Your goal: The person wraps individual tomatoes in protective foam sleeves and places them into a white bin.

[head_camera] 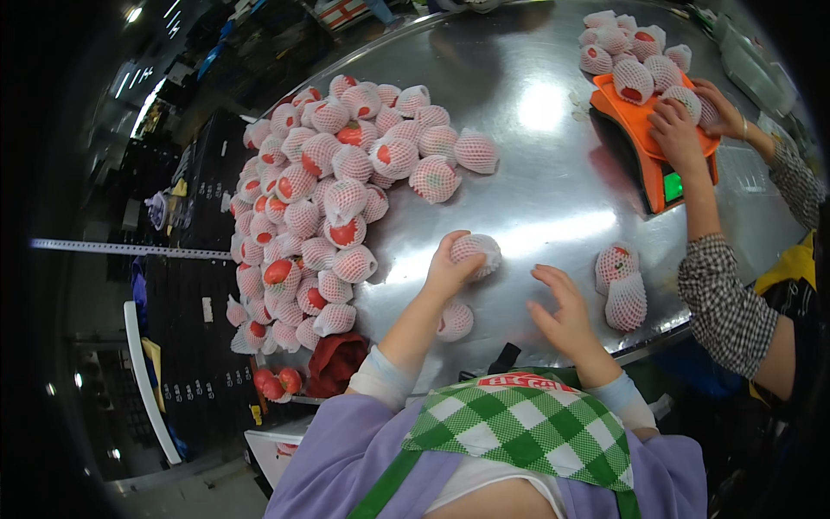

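My left hand [454, 266] grips a tomato in a white foam net [483, 256] above the steel table [415, 259]. To its right my right hand [563, 311] is held with fingers apart and nothing in it. One more netted tomato [455, 322] lies below my left hand, partly behind the wrist. A large heap of netted tomatoes [350, 162] covers the left side of the table, with red skin showing through several nets. Two netted tomatoes [624, 285] lie touching each other, right of my right hand.
A co-worker's hands [681, 133] hold netted tomatoes on an orange scale [626, 120] at the right; more netted tomatoes [613, 39] lie behind it. Clear plastic trays [752, 68] stand at the far right. A dark red cloth [336, 363] and bare tomatoes [277, 383] are at the near left.
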Motion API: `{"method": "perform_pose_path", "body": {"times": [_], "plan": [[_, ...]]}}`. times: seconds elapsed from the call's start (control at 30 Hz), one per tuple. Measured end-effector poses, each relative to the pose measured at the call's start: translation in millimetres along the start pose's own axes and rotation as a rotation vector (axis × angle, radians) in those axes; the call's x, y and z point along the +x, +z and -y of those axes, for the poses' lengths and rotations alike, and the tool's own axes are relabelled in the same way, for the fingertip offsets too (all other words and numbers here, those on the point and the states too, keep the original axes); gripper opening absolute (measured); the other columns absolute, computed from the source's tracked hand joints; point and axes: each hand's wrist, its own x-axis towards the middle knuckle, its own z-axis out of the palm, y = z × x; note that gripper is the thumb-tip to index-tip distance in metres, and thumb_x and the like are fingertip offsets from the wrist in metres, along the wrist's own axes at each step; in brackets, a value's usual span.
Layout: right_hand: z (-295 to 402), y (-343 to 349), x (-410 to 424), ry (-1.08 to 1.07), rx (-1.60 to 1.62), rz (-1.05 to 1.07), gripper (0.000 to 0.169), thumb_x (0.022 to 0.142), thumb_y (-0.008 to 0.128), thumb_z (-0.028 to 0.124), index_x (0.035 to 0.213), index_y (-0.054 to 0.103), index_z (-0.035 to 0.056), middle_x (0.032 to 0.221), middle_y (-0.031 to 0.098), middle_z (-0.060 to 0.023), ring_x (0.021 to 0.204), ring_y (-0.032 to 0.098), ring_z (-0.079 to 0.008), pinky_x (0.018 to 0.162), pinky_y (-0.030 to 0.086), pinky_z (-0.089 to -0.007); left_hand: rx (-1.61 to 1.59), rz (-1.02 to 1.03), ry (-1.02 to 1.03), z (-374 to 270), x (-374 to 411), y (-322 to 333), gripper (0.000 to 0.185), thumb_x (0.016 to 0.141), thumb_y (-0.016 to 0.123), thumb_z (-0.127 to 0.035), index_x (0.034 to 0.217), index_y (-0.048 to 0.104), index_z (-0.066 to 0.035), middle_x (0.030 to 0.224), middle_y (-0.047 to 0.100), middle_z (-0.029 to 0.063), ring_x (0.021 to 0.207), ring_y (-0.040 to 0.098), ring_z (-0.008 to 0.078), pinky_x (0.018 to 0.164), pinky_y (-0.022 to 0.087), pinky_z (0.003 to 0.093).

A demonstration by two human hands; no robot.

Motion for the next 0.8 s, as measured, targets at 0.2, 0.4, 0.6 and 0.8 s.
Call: {"method": "perform_pose_path", "body": {"times": [0.2,0.4,0.6,0.8], "plan": [[-6.0,4.3,13.7,0.386,0.737,0.005,0.060,0.080,0.069,0.015,0.132,0.043,0.0007,0.122,0.054,-0.0151,0.114,0.052,-0.0240,0.096,0.042,-0.0348,-0.935,0.405,-0.204,-14.8,-31.0,52.6,0.047,0.093,0.042,-0.040,0.128,0.047,-0.008,0.125,0.055,0.0116,0.114,0.054,0.0259,0.095,0.046,0.0429],[7.8,0.1,19.2,-0.079,0.107,-0.095,0.078,0.068,0.076,0.016,0.136,0.039,0.0027,0.129,0.046,-0.0186,0.120,0.048,-0.0289,0.096,0.042,-0.0360,-0.550,0.184,-0.287,-17.8,-18.0,82.1,0.055,0.098,0.023,-0.046,0.125,0.050,-0.006,0.120,0.057,0.0112,0.110,0.056,0.0271,0.093,0.046,0.0414],[2.9,-9.8,17.3,0.083,0.216,-0.065,0.066,0.072,0.074,0.018,0.129,0.046,0.0004,0.116,0.055,-0.0164,0.104,0.057,-0.0226,0.086,0.048,-0.0319,-0.426,0.408,-0.256,-48.7,-32.4,76.8,0.050,0.098,0.035,-0.034,0.140,0.029,-0.007,0.126,0.052,0.0139,0.114,0.054,0.0277,0.097,0.045,0.0408],[-11.5,0.8,16.3,0.276,0.515,-0.160,0.044,0.090,0.061,0.024,0.125,0.048,-0.0001,0.103,0.061,-0.0095,0.090,0.058,-0.0129,0.077,0.048,-0.0256,0.120,0.442,0.270,-30.4,-34.0,77.7,0.092,0.077,0.074,-0.012,0.145,0.014,-0.006,0.128,0.045,0.0149,0.115,0.049,0.0207,0.095,0.043,0.0324]]}}
